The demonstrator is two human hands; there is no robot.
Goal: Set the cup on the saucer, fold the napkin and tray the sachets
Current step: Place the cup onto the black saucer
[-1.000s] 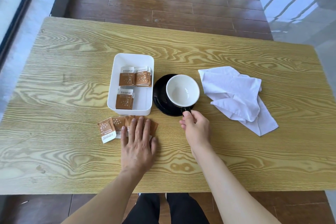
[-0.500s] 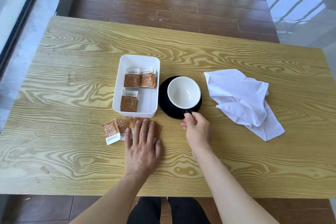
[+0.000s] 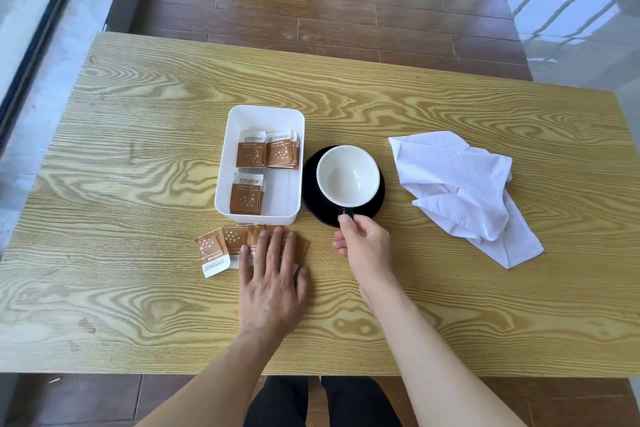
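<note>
Since the earlier frame little has moved: both hands keep their places, the cup remains seated on the saucer, and only the camera's framing has shifted slightly.

Head view. Light wood-grain desk [image 3: 450, 305] carries everything. White-lined cup with a black outside [image 3: 347, 175] sits upright on the round black saucer [image 3: 379, 198], empty, handle pointing toward the person. Right hand [image 3: 367, 246] lies just on the near side of the saucer, thumb and forefinger closed on the cup's black handle.

White rectangular plastic tray [image 3: 287, 204] stands touching or just beside the saucer's left edge; which, cannot tell. Inside it lie brown-and-white paper sachets [image 3: 266, 152], a small overlapping group at the far end and one or more at the near left.

Loose brown sachets [image 3: 211, 251] lie fanned on the desk just near of the tray. Left hand [image 3: 272, 284] rests flat on them, palm down, fingers spread and not gripping; the leftmost sachet lies uncovered beside the little finger.

Crumpled white cloth napkin [image 3: 457, 187] lies unfolded to the right of the saucer, well apart from both hands.
</note>
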